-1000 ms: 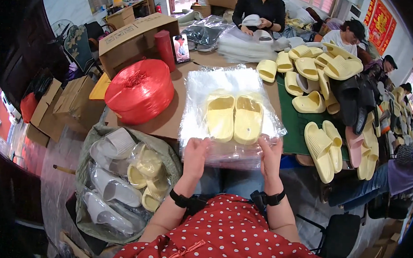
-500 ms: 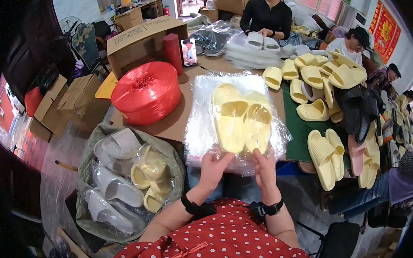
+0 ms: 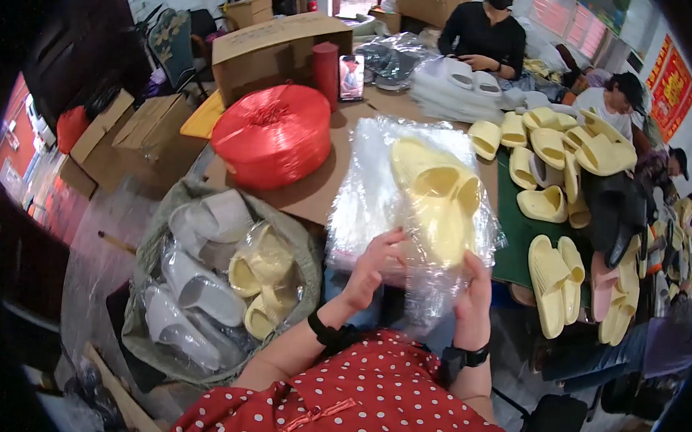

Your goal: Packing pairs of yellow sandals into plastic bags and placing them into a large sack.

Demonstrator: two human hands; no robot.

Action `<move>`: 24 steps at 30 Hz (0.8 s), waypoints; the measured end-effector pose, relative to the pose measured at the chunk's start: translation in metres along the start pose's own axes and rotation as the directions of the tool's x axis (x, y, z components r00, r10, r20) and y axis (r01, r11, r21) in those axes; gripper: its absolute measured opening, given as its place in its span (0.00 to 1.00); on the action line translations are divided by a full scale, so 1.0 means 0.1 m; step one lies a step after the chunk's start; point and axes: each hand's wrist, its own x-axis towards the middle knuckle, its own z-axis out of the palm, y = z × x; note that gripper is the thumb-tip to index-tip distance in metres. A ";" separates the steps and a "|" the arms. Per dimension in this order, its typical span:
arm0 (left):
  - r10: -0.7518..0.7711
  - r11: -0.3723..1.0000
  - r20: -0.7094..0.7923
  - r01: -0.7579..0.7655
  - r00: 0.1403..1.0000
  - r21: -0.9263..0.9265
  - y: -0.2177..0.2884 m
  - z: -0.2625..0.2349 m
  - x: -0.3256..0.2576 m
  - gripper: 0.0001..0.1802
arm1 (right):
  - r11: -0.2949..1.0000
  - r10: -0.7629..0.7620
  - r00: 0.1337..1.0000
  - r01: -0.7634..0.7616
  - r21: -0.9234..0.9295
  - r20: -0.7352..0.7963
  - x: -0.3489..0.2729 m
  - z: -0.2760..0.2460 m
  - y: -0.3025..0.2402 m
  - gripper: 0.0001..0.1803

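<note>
A pair of pale yellow slippers [image 3: 440, 213] lies in a clear plastic bag [image 3: 429, 302], its loose end hanging toward me over the table edge. Beneath is a stack of clear bags [image 3: 367, 186]. My right hand [image 3: 476, 297] grips the bagged slippers at the heel end, thumb on top, the other fingers largely hidden. My left hand [image 3: 373, 271] is beside the bag's left edge, fingers spread, holding nothing.
A red twine roll [image 3: 272, 138] and an open carton [image 3: 284, 52] stand left. A woven sack [image 3: 151, 284] of bagged slippers sits lower left. Loose yellow slippers [image 3: 549, 144] pile up on the right. A co-worker [image 3: 484, 39] in black stands across the table.
My left hand has come off the slippers and opened. The bagged pair has turned, toes to the left, and the bag's loose end now hangs lower. The whole view has shifted.
</note>
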 end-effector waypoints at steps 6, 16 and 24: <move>-0.073 0.801 -0.087 0.111 0.993 0.589 -0.52 0.01 -0.09 0.29 | 0.809 -0.144 0.923 0.317 -0.495 0.356 -0.49 0.47 0.26 0.26; -0.090 0.586 0.023 0.035 0.996 0.809 -0.43 0.11 -0.10 0.33 | 0.677 0.570 0.575 0.076 -0.732 0.586 -0.30 1.57 1.60 0.54; -0.108 0.616 -0.004 0.071 0.994 0.785 -0.52 0.17 -0.06 0.32 | 0.438 0.381 0.578 0.575 -0.691 0.722 -0.40 1.09 1.20 0.41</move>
